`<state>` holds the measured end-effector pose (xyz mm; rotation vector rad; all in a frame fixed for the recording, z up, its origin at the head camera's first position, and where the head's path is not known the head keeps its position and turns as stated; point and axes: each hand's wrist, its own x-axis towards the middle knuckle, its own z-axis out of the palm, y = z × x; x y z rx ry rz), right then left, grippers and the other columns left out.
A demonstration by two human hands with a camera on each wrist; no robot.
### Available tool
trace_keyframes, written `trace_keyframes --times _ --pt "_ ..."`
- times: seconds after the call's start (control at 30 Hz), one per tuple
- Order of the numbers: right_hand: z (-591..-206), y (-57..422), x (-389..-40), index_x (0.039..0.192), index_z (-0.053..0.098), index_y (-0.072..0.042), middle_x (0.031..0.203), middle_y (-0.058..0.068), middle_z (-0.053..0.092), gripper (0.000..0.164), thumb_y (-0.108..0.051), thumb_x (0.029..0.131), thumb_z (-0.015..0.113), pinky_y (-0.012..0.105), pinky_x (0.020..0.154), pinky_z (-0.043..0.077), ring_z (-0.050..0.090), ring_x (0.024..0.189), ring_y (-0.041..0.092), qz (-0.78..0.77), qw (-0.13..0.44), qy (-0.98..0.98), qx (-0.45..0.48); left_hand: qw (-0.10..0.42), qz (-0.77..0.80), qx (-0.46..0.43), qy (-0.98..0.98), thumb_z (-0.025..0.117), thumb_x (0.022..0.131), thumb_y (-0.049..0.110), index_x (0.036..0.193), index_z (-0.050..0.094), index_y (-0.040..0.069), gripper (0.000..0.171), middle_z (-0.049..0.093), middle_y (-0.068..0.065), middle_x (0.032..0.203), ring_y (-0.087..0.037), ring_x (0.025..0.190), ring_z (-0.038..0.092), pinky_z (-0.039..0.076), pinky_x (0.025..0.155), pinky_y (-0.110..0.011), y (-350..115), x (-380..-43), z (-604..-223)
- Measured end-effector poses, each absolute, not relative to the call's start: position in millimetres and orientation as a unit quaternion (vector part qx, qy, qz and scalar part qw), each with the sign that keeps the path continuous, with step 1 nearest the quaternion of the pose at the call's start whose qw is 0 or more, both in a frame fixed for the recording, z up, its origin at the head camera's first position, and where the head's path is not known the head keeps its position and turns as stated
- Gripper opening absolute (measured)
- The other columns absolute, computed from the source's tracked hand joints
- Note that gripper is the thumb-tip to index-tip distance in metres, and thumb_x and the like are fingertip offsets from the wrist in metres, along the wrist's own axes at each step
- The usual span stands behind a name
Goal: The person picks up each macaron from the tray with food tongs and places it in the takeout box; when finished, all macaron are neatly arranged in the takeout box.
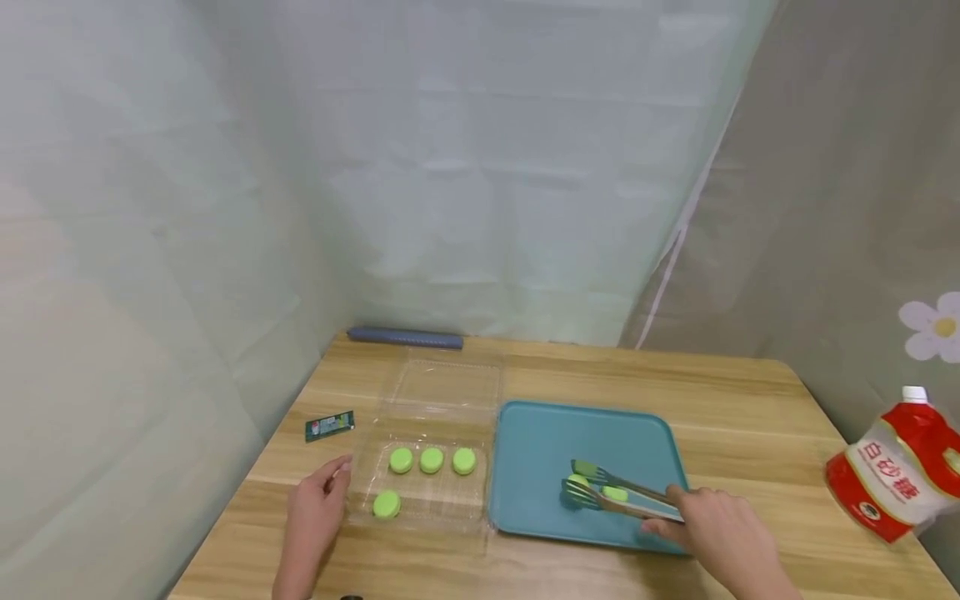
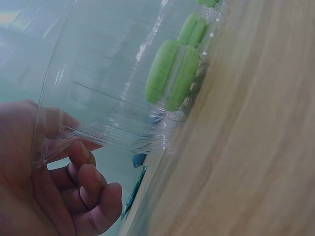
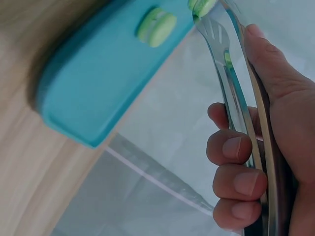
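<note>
My right hand (image 1: pixel 723 529) grips metal tongs (image 1: pixel 637 502) over the blue tray (image 1: pixel 577 429). Between the tong tips is a green macaron (image 1: pixel 577 481), and a second macaron (image 1: pixel 615 493) lies on the tray, partly behind a tong arm. In the right wrist view, my fingers (image 3: pixel 238 182) wrap round the tong handles. My left hand (image 1: pixel 318 504) is at the left edge of a clear plastic box (image 1: pixel 442 521), with thumb and fingers holding its rim in the left wrist view. Several green macarons (image 1: pixel 431 460) sit in the box, its lid (image 1: pixel 448 383) folded back behind.
A small dark green packet (image 1: pixel 330 426) lies left of the box. At the table's back edge is a long blue-purple object (image 1: pixel 405 337). A red and white bag (image 1: pixel 892 475) with a white cap stands at the right edge. Pale curtains surround the wooden table (image 1: pixel 720 383).
</note>
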<state>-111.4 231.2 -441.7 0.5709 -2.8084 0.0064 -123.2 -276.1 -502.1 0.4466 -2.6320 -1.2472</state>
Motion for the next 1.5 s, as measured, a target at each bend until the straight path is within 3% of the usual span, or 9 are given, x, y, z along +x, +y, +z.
trace_keyframes --times 0.17,0.37,0.43,0.63,0.8,1.03,1.2,1.43,1.5 --pt "-439 229 -115 0.067 0.045 -0.025 0.055 -0.015 0.024 0.051 -0.063 0.076 0.077 0.024 0.039 0.021 0.022 0.048 0.004 0.008 0.189 -0.956 0.225 0.095 -0.425 0.150 -0.887 0.048 0.108 0.020 0.133 0.062 -0.002 0.036 0.050 -0.003 0.069 -0.016 0.057 0.046 0.039 0.049 -0.026 -276 -123 -501" --pt "-435 227 -120 0.066 0.039 -0.026 0.057 -0.018 0.014 0.055 -0.075 0.088 0.050 0.020 0.040 0.013 0.013 0.049 -0.002 0.025 0.267 -0.923 0.276 0.109 -0.417 0.146 -0.891 0.050 0.107 0.019 0.130 0.065 -0.003 0.035 0.047 -0.001 0.064 -0.014 0.053 0.043 0.035 0.047 -0.025 -275 -124 -503" --pt "-431 226 -121 0.066 0.039 -0.026 0.057 -0.018 0.014 0.054 -0.074 0.089 0.048 0.020 0.040 0.012 0.012 0.049 -0.002 0.033 0.277 -0.918 0.281 0.108 -0.416 0.145 -0.891 0.050 0.107 0.019 0.130 0.064 -0.004 0.035 0.047 -0.001 0.064 -0.014 0.053 0.042 0.035 0.047 -0.025 -276 -124 -502" --pt "-416 216 -124 0.069 0.043 -0.026 0.055 -0.019 0.019 0.049 -0.067 0.083 0.066 0.021 0.039 0.016 0.015 0.047 -0.002 0.043 0.262 -0.925 0.274 0.096 -0.417 0.156 -0.890 0.049 0.108 0.020 0.132 0.063 -0.002 0.036 0.048 -0.002 0.067 -0.016 0.056 0.044 0.036 0.049 -0.026 -275 -123 -501" --pt "-407 202 -130 0.069 0.044 -0.025 0.055 -0.018 0.021 0.051 -0.071 0.084 0.060 0.022 0.038 0.018 0.017 0.046 -0.001 0.040 0.266 -0.922 0.279 0.099 -0.421 0.152 -0.889 0.050 0.107 0.022 0.132 0.064 -0.001 0.036 0.048 -0.002 0.067 -0.016 0.056 0.044 0.037 0.049 -0.025 -274 -125 -502" --pt "-407 178 -137 0.069 0.045 -0.026 0.056 -0.020 0.024 0.048 -0.065 0.081 0.070 0.021 0.040 0.020 0.021 0.048 -0.002 0.073 0.274 -0.913 0.294 0.101 -0.418 0.154 -0.889 0.051 0.107 0.022 0.132 0.064 -0.001 0.036 0.048 -0.003 0.067 -0.015 0.057 0.044 0.037 0.049 -0.025 -275 -123 -501" --pt "-407 161 -142 0.069 0.046 -0.026 0.054 -0.020 0.025 0.048 -0.066 0.083 0.068 0.020 0.040 0.022 0.022 0.046 -0.003 0.092 0.270 -0.908 0.307 0.105 -0.416 0.152 -0.890 0.050 0.107 0.020 0.132 0.064 0.000 0.035 0.050 -0.003 0.069 -0.016 0.058 0.045 0.038 0.049 -0.024 -277 -123 -502" --pt "-414 139 -149 0.067 0.040 -0.023 0.057 -0.015 0.015 0.060 -0.079 0.089 0.035 0.020 0.041 0.011 0.012 0.048 -0.001 0.096 0.286 -0.900 0.314 0.119 -0.413 0.144 -0.891 0.051 0.107 0.018 0.129 0.065 -0.003 0.034 0.049 -0.003 0.066 -0.015 0.056 0.045 0.037 0.048 -0.024 -276 -122 -503" --pt "-412 134 -149 0.068 0.040 -0.023 0.057 -0.015 0.015 0.059 -0.078 0.088 0.040 0.020 0.042 0.011 0.012 0.048 -0.001 0.095 0.276 -0.903 0.315 0.124 -0.409 0.142 -0.893 0.052 0.107 0.018 0.129 0.065 -0.003 0.034 0.048 -0.003 0.065 -0.015 0.055 0.044 0.037 0.048 -0.025 -275 -122 -504"
